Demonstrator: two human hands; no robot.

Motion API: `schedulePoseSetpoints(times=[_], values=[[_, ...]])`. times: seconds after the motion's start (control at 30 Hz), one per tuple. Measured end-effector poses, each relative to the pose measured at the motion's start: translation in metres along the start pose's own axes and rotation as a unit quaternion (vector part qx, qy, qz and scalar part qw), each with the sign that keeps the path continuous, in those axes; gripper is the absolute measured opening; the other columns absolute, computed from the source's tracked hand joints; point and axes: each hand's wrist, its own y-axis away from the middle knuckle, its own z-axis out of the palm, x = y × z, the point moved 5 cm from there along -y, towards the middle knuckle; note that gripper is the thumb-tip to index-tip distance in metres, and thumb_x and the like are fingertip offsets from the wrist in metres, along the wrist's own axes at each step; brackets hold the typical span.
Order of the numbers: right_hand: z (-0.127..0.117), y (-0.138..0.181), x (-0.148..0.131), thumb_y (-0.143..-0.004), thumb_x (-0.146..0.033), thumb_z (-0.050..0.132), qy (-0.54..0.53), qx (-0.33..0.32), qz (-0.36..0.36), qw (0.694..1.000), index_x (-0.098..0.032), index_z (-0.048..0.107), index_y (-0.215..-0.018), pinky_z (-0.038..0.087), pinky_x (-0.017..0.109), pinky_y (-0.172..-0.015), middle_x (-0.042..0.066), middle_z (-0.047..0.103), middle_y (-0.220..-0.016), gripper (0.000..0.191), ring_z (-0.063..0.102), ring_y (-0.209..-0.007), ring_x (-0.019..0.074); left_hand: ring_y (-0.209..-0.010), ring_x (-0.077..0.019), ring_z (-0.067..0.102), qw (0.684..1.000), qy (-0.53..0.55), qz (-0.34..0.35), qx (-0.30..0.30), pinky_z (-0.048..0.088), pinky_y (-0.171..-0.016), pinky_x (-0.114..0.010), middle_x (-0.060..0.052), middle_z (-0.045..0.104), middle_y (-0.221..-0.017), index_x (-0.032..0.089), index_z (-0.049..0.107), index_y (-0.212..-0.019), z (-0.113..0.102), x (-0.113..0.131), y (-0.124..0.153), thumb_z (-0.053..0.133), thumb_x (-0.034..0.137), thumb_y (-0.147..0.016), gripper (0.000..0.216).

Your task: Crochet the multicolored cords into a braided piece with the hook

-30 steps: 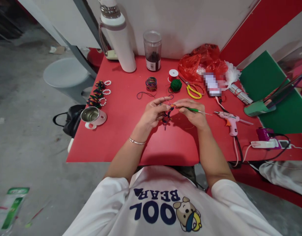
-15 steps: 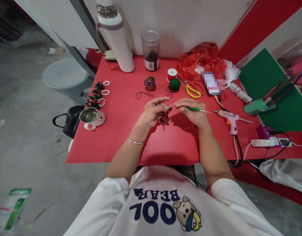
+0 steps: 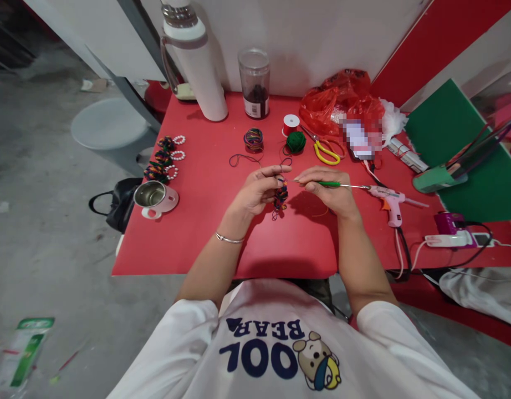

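Observation:
In my left hand (image 3: 259, 189) I pinch a small multicoloured crochet piece (image 3: 281, 195), which hangs below the fingertips. My right hand (image 3: 328, 191) is closed around a crochet hook (image 3: 328, 183) with a green grip and thin metal ends. The hook's tip points left at the piece, with a small gap between them. Dark yarn runs over my left fingers from a multicoloured yarn ball (image 3: 254, 141) beyond them. Behind the hands lie a green yarn ball (image 3: 296, 142) and scissors with yellow handles (image 3: 327, 154).
A white-and-pink mug (image 3: 156, 200) and several beaded crochet pieces (image 3: 161, 160) sit at the left of the red table (image 3: 197, 233). A large white flask (image 3: 200, 72), a jar (image 3: 254, 83) and a red bag (image 3: 342, 102) stand behind. A pink glue gun (image 3: 391, 204) lies right.
The hook has drawn back slightly to the right, away from the crochet piece. The piece has turned and hangs more upright under my left fingers.

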Motion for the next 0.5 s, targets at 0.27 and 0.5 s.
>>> schedulePoseSetpoints(times=[0.27,0.5], values=[[-0.0008,0.0001,-0.0028,-0.093,-0.047,0.079,-0.028,-0.007,0.003,1.000,-0.030,0.085,-0.096,0.065,0.037,-0.088,0.004,0.085,-0.095,0.019,0.079,-0.091,0.0195,-0.041,0.0000,0.024,1.000,-0.004,-0.001,-0.025,0.009,-0.040,-0.022,0.003,0.063,-0.071,0.017,0.084,-0.097,0.0032,0.0015,0.0019,0.076,0.013,-0.056,0.042],[-0.0006,0.0029,0.0042,-0.093,-0.052,0.077,-0.042,0.001,0.019,0.999,-0.029,0.085,-0.093,0.065,0.036,-0.082,0.004,0.084,-0.092,0.024,0.078,-0.089,0.0200,-0.043,-0.0007,0.024,0.999,-0.008,-0.002,-0.039,0.009,-0.041,-0.023,0.001,0.064,-0.073,0.015,0.084,-0.097,0.0045,0.0020,0.0034,0.072,0.012,-0.056,0.042]])
